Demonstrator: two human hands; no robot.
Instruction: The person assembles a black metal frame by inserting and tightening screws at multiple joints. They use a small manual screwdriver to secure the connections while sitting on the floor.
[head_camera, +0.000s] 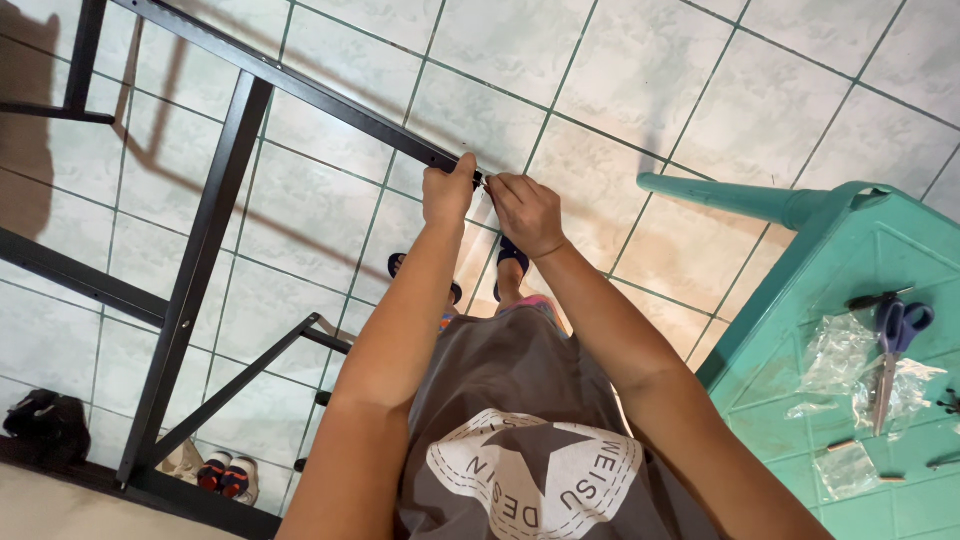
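Observation:
A black metal frame (215, 200) of square tubes stands on the tiled floor. My left hand (448, 190) grips the end of its long top bar (330, 100). My right hand (525, 212) is pressed against that same bar end, fingers pinched on something small that I cannot make out. Both arms reach straight out from my body, above my feet in dark sandals (510, 255).
A teal plastic table (850, 250) stands at the right, with purple-handled scissors (893, 350), clear plastic bags (838, 352) and small hardware pieces on it. Shoes (228, 476) and a dark bag (45, 425) lie at the lower left by the frame's base.

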